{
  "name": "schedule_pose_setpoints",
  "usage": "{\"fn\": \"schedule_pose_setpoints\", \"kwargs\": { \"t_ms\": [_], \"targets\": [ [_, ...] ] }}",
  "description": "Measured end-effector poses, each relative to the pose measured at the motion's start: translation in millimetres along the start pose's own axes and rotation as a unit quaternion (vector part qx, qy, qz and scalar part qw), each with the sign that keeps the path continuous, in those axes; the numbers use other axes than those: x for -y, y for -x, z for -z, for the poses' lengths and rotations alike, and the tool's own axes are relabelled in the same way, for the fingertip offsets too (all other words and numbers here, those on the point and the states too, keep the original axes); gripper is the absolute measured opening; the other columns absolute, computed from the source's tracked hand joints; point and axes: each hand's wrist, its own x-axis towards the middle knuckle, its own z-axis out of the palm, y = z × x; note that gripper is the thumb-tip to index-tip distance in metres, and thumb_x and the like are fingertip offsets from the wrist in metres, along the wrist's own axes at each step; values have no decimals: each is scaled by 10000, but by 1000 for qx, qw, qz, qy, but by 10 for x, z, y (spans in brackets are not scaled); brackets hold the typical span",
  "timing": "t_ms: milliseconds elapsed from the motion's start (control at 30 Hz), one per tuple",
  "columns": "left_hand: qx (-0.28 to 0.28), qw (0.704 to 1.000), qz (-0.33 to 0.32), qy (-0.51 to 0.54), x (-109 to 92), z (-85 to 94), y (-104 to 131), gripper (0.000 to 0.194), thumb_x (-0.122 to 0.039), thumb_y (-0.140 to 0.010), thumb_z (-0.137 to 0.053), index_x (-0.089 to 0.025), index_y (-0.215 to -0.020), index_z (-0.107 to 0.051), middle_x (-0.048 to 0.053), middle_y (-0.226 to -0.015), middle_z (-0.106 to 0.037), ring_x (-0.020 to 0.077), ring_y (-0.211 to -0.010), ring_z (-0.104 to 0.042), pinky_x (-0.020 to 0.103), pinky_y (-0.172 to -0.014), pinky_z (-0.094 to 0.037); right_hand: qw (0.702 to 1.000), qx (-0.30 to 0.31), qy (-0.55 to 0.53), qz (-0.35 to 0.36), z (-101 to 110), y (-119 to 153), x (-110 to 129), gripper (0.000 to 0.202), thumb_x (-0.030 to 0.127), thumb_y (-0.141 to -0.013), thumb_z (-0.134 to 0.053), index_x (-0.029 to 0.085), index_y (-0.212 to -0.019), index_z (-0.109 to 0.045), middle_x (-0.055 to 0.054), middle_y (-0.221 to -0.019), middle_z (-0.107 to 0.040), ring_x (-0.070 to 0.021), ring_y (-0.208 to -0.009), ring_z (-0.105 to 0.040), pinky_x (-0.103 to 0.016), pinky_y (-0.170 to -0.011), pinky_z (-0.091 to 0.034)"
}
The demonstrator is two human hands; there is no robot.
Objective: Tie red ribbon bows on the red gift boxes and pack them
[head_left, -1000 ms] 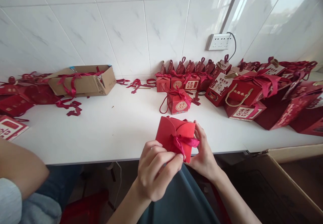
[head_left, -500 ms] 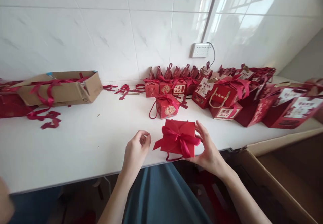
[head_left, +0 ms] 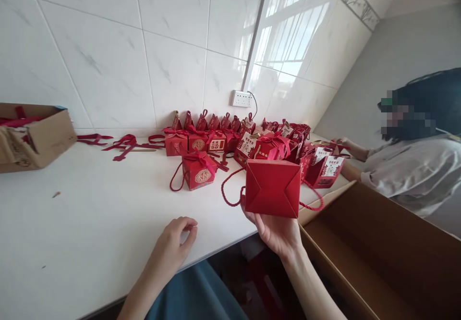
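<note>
My right hand point(head_left: 279, 233) holds a red gift box point(head_left: 272, 188) from below, lifted above the table's front edge. A plain folded panel of the box faces me, and twisted red cord handles loop out at both sides. Most of the fingers are hidden behind it. My left hand point(head_left: 176, 238) rests near the table edge, its fingers curled and the thumb close to the forefinger, with nothing seen in it. Beyond the hands, a smaller red box point(head_left: 199, 171) with a ribbon bow and a gold round emblem stands on the white table point(head_left: 108, 224).
Several red gift boxes point(head_left: 176, 144) line the wall, with more bunched at the right. Loose red ribbons point(head_left: 125, 143) lie behind. A cardboard carton point(head_left: 50, 140) stands at left; a large open carton point(head_left: 360, 233) is at right. Another person point(head_left: 406, 166) reaches toward boxes there.
My right hand has raised the gift box to the right and turned it, so the bow no longer shows. The view has swung right, bringing another person into sight.
</note>
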Motion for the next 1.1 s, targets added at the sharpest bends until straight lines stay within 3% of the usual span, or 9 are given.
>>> {"fn": "schedule_pose_setpoints", "kwargs": {
  "t_ms": [200, 333, 400, 467, 533, 633, 700, 867, 1100],
  "targets": [
    [-8, 1000, -10, 0, -16, -7, 4, 221, -371, -817, -474, -220, -786, -632, 41, -799, -687, 202, -765, -663, 323, -705, -557, 1000, 12, 10, 3, -12, 35, -19, 766, 727, -821, -95, 240, -1292, -453, -105, -1306, -528, -270, -1200, -506, -490, -1034, -384],
    [-5, 1000, -2, -2, -14, -12, 12, 222, -371, -818, -472, -220, -809, -634, 42, -817, -688, 209, -785, -659, 335, -712, -553, 973, -92, 172, 121, 78, 191, -58, 700, 739, -792, -333, 275, -1313, -389, -126, -1271, -529, -311, -1128, -556, -507, -912, -502],
    [2, 1000, 0, -5, -21, -9, 19, 228, -375, -824, -463, -219, -813, -629, 45, -827, -688, 212, -790, -655, 339, -715, -548, 886, -163, 359, 243, 168, 337, -20, 723, 598, -730, -619, 330, -1335, -327, -117, -1288, -487, -328, -1137, -537, -503, -865, -535],
    [6, 1000, -4, -8, -31, -5, 25, 234, -378, -829, -453, -218, -807, -622, 47, -832, -685, 214, -791, -651, 341, -722, -540, 740, -198, 548, 336, 279, 509, 79, 809, 404, -682, -753, 378, -1347, -293, -109, -1333, -402, -342, -1162, -502, -496, -812, -559],
    [5, 1000, -10, -10, -37, -3, 30, 234, -383, -827, -451, -221, -800, -618, 44, -828, -682, 215, -789, -646, 339, -724, -534, 610, -196, 676, 364, 405, 680, 222, 810, 323, -707, -744, 388, -1365, -276, -120, -1353, -339, -346, -1156, -494, -484, -751, -576],
    [1, 1000, -19, -14, -30, -9, 32, 225, -390, -821, -457, -229, -795, -612, 41, -822, -678, 217, -789, -642, 326, -712, -526, 518, -210, 759, 335, 632, 882, 447, 844, 372, -717, -730, 340, -1401, -236, -148, -1326, -348, -351, -1133, -501, -499, -753, -565],
    [0, 1000, -27, -17, -16, -17, 29, 219, -393, -817, -460, -234, -792, -608, 39, -821, -680, 218, -793, -641, 317, -709, -521, 509, -248, 768, 299, 835, 967, 562, 878, 439, -686, -740, 301, -1399, -247, -152, -1303, -365, -351, -1120, -505, -513, -789, -545],
    [-2, 999, -43, -28, 21, -37, 17, 223, -401, -819, -459, -234, -809, -606, 36, -835, -685, 212, -796, -642, 297, -708, -514, 585, -379, 688, 202, 1569, 1117, 612, 929, 535, -625, -738, 182, -1365, -302, -175, -1240, -384, -326, -1056, -527, -475, -790, -530],
    [4, 998, -33, -48, 32, -28, 21, 250, -422, -823, -443, -237, -812, -611, 28, -835, -683, 200, -800, -646, 282, -693, -524, 638, -458, 619, 2, 2582, 1414, -61, 1157, 592, -440, -726, 92, -1368, -248, -181, -1231, -409, -401, -1155, -433, -524, -964, -383]
  ]
}}
